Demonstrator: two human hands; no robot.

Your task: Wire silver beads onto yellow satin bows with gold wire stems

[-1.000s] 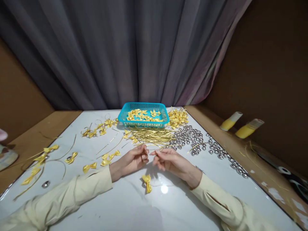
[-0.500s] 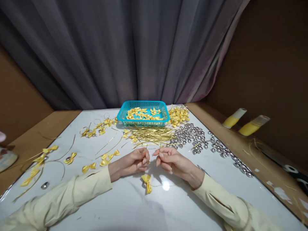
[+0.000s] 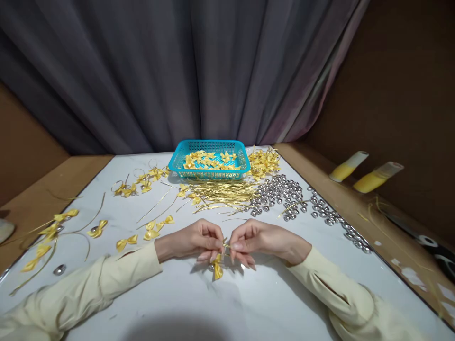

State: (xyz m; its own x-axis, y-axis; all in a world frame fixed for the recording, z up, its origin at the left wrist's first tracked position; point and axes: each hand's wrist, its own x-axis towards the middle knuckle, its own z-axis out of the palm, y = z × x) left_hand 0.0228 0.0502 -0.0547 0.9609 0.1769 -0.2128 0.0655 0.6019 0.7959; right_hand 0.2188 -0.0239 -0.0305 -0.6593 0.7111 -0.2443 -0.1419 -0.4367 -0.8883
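My left hand [image 3: 197, 240] and my right hand [image 3: 265, 240] meet over the near middle of the table, each pinching a thin gold cord [image 3: 226, 245] between thumb and fingertips. The short bit of cord between them is bent and shows as two strands. Just below my left fingertips is a yellow ribbon bow [image 3: 218, 270] with a silver piece at its left side, partly hidden by those fingers. It appears to lie on the table. More yellow bows [image 3: 126, 242] lie to the left of my left hand.
Beyond my hands stand a blue basket [image 3: 245, 160] of bows, a pile of gold cords [image 3: 223, 192] and a heap of silver pieces [image 3: 280, 192]. More bows [image 3: 265, 161] lie beside the basket. Two yellow-filled tubes [image 3: 377, 177] and black-handled scissors [image 3: 432, 253] sit at the right.
My hands have drawn closer together and moved slightly toward me. The gold cord now shows bent between their fingertips, and my left fingers overlap the bow below.
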